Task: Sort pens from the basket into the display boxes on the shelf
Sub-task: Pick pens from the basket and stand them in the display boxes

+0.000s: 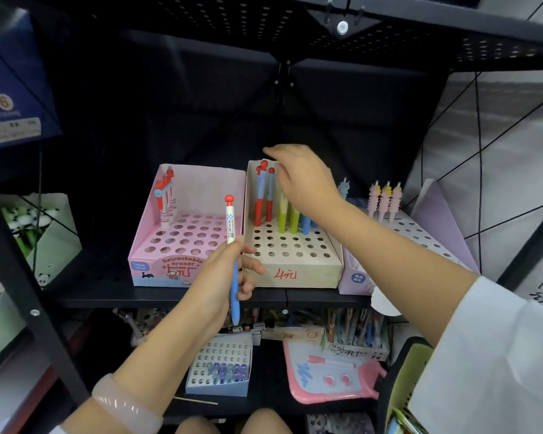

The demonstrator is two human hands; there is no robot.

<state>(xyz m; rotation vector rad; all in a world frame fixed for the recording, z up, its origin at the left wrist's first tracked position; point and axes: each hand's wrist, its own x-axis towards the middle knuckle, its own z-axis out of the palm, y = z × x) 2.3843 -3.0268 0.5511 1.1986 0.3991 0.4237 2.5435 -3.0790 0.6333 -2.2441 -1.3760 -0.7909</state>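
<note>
Our left hand (229, 274) pinches a pen (231, 261) between thumb and fingers, at about the middle of its barrel. The red cap points up and the blue end hangs down in front of the shelf edge (170, 300). We judge that we hold it upright like this so it is ready to drop straight into a hole, and so its colours can be matched against the pens already standing in the boxes.

Our right hand (298, 180) reaches over the back rows of the beige box (298, 267), fingers loosely bent above the red-capped pens (264, 192) there. Whether the fingertips touch or grip one of them we cannot tell; they may be steadying or straightening a row. The two hands are well apart.

The beige box stands in the middle of the shelf, with a price written on its front in red. Green and blue pens stand just beside the red-capped ones, and most of its front holes are free. We judge this the likely home for our pen, since its red cap and blue end resemble the pens at the back.

To the left, touching it, is the pink box (157, 261), with a few red-topped pens in its back left corner. To the right a lilac box (445, 233) holds pink figure pens. The basket (411, 380) sits at our lower right, by the white sleeve.
</note>
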